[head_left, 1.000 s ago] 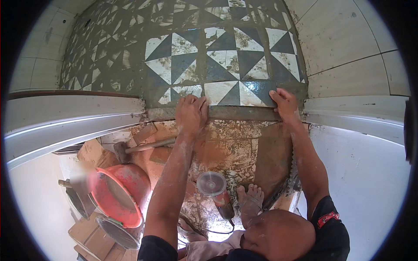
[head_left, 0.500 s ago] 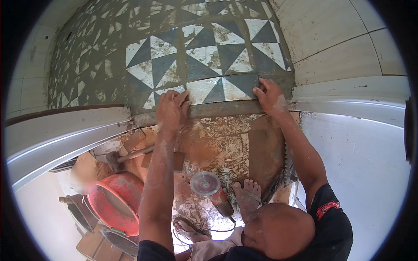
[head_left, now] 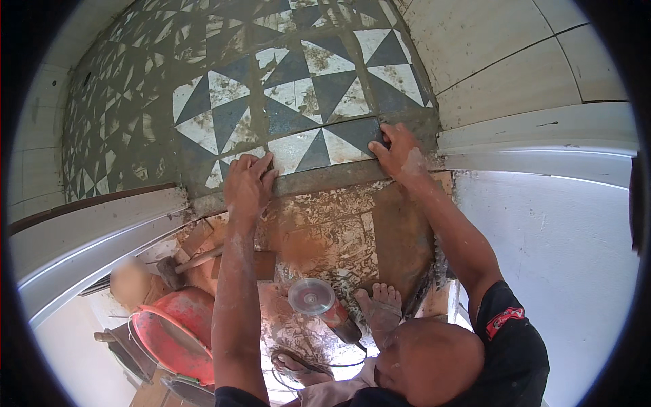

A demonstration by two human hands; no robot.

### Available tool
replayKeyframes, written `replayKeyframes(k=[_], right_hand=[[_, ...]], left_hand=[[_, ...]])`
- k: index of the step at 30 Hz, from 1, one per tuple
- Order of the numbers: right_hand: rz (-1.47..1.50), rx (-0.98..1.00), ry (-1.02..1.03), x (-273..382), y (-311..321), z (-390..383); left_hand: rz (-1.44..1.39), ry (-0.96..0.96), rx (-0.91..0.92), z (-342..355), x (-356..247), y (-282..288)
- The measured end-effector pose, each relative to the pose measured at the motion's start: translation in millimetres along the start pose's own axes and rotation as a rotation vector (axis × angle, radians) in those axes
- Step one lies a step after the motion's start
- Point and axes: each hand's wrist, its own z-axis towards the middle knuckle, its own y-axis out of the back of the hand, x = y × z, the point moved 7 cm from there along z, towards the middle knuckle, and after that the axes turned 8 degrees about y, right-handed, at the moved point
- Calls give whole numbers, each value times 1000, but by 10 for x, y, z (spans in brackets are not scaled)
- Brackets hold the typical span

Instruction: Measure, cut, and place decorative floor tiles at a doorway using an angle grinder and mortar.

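Observation:
A cut strip of floor tile, patterned in white and dark grey triangles, lies along the near edge of the tiled floor. My left hand is at its left end, fingers bent and pressed together against the edge. At the opposite end my right hand grips the strip's corner between thumb and fingers. Larger patterned tiles, smeared with grey mortar, lie just beyond it. The strip's underside is hidden.
Near my feet lies an angle grinder with a round disc and cord. A hammer and a red basin are at lower left. White door frame sides flank the doorway; a dirty rough floor lies on the near side.
The whole view has shifted and turned slightly, so the scene sits further left. Both hands stay at the ends of the tile strip, with little visible movement relative to it.

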Motion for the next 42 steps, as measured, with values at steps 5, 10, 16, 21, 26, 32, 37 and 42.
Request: replayKeyframes(k=[5,10,16,21,26,32,37,42], right_hand=[[-33,-14,-5,45,-30,-14],[-90,-64,32,25,-75,-24],[-136,-91,24,49,-81,-73],[-158,-124,84,172,-59,-96],[-211,-62,237,518,-94,-177],[-164,8,397,964,-383,-398],[-159,20,380,933,-416,-439],[-223,-1,426,988,-472,-454]], left_hand=[[-14,9,32,-1,30,-28],[-31,4,29,17,1,-16],[-5,-13,11,-3,-27,-30],[-15,21,43,-5,-7,-35],[-32,27,47,2,-20,-15],[-37,34,56,5,17,-15],[-45,15,50,23,-21,-26],[-17,-4,12,-11,36,-41]])
